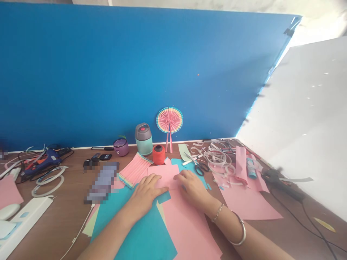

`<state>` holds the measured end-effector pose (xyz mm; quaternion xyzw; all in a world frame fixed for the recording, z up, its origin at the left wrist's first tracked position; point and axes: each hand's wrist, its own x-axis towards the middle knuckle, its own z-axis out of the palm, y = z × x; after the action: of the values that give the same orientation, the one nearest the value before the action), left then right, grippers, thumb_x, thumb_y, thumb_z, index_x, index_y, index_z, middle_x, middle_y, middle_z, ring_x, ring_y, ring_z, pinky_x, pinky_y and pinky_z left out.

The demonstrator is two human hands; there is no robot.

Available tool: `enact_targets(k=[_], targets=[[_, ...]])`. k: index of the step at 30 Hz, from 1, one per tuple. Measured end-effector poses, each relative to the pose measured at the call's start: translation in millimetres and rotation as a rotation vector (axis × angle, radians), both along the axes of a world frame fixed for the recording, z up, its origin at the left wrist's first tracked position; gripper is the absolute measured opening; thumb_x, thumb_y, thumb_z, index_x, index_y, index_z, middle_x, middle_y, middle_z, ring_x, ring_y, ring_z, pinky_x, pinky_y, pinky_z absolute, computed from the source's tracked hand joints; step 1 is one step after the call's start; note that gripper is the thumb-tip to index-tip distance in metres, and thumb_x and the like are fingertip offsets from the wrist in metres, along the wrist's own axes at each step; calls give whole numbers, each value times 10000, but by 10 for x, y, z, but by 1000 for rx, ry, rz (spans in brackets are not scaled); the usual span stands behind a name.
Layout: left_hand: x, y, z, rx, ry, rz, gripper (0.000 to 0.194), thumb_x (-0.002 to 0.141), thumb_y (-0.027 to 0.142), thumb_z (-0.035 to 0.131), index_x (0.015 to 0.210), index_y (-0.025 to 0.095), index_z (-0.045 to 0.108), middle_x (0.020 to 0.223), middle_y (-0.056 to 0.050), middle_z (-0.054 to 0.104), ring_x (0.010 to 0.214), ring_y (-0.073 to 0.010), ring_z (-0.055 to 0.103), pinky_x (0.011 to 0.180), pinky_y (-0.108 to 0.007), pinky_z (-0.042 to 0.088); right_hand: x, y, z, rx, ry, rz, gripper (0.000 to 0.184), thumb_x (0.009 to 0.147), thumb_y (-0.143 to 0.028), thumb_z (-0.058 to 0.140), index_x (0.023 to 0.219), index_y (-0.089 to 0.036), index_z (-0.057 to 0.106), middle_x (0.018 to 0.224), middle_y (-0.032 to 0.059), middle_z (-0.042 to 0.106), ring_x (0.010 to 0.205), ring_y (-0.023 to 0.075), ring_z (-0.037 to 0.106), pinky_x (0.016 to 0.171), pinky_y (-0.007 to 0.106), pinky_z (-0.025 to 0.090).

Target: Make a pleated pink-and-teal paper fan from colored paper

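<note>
A small pink sheet of paper (168, 172) lies between my hands over larger sheets. My left hand (146, 192) rests flat on its left part, thumb stretched toward the middle. At its right edge my right hand (192, 187) has bent fingers closed on the paper; the fingertips are partly hidden. Beneath are a teal sheet (135, 231) on the left and a long pink sheet (187, 225) on the right. A pleated pink paper strip (135, 168) with coloured edges lies just beyond my left hand. Scissors (199, 167) lie beyond my right hand.
Behind stand a round paper fan (169, 120), a red thread spool (158, 155), a teal food jar (144, 141) and a purple cup (121, 147). Paper scraps (218, 157) and a glue gun (283, 184) are right; a blue glue gun (45, 161) and power strip (25, 225) left.
</note>
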<state>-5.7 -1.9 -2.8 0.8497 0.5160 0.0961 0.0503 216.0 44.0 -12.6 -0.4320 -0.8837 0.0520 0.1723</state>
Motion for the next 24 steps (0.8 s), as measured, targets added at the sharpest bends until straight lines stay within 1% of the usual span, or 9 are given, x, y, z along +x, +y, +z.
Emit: enact_targets(k=[1, 3, 5, 8, 10, 14, 16, 20, 24], targets=[[4, 1, 1, 1, -6, -1, 668, 815, -46, 358, 1217, 458, 533, 1347, -10, 448, 1248, -224, 364, 973, -408, 363, -17, -14, -19, 56, -39, 88, 342, 800, -29, 455, 1041, -225, 597, 1001, 57, 570, 866, 188, 472, 718, 297, 329], [13, 8, 6, 12, -23, -5, 604, 844, -4, 374, 1204, 448, 549, 1328, -14, 467, 1227, -218, 382, 965, -395, 370, -49, -34, -62, 144, -94, 226, 320, 824, -33, 450, 1014, -230, 615, 1024, 63, 561, 866, 188, 452, 703, 306, 307], [20, 15, 19, 23, -41, -16, 552, 857, 20, 386, 1176, 425, 583, 1287, -22, 503, 1197, -213, 408, 952, -382, 375, -69, -48, -93, 195, -125, 271, 246, 836, -57, 466, 938, -210, 629, 998, 68, 561, 857, 191, 433, 681, 311, 286], [-2, 16, 60, 19, -56, -16, 525, 837, 7, 398, 1109, 383, 644, 1199, -39, 564, 1148, -220, 443, 918, -382, 381, -54, -63, -76, 199, -164, 224, 180, 806, -61, 490, 786, -184, 620, 935, 71, 568, 805, 189, 411, 643, 318, 254], [-53, 12, 93, 3, -55, 20, 532, 802, -17, 405, 1052, 364, 680, 1163, -47, 584, 1125, -232, 456, 893, -391, 384, -11, -74, -25, 169, -202, 175, 190, 743, -23, 496, 702, -174, 604, 912, 74, 574, 773, 185, 404, 619, 323, 229], [-185, 0, 157, -24, -46, 101, 529, 729, -35, 420, 929, 342, 732, 1115, -55, 609, 1085, -242, 477, 871, -399, 381, 74, -96, 99, 81, -262, 97, 238, 628, 33, 482, 646, -172, 600, 835, 69, 576, 752, 179, 406, 597, 324, 200], [-222, -3, 183, -28, -43, 122, 518, 700, -36, 424, 868, 332, 747, 1105, -54, 613, 1073, -235, 486, 880, -396, 376, 82, -103, 133, 62, -268, 93, 222, 626, 22, 481, 635, -170, 592, 803, 65, 574, 744, 176, 408, 594, 322, 200], [-227, 16, 210, -16, -45, 146, 467, 671, -27, 418, 749, 289, 753, 1079, -52, 628, 1042, -226, 506, 867, -388, 381, 59, -85, 119, 72, -241, 121, 203, 703, -12, 470, 606, -164, 564, 732, 59, 565, 719, 169, 415, 596, 322, 210], [-242, 62, 212, 28, -43, 221, 348, 638, -4, 426, 526, 221, 667, 987, -60, 652, 985, -238, 529, 811, -386, 391, 66, -40, 72, 86, -242, 132, 228, 724, 10, 451, 680, -166, 590, 726, 58, 577, 704, 167, 442, 603, 316, 231]])
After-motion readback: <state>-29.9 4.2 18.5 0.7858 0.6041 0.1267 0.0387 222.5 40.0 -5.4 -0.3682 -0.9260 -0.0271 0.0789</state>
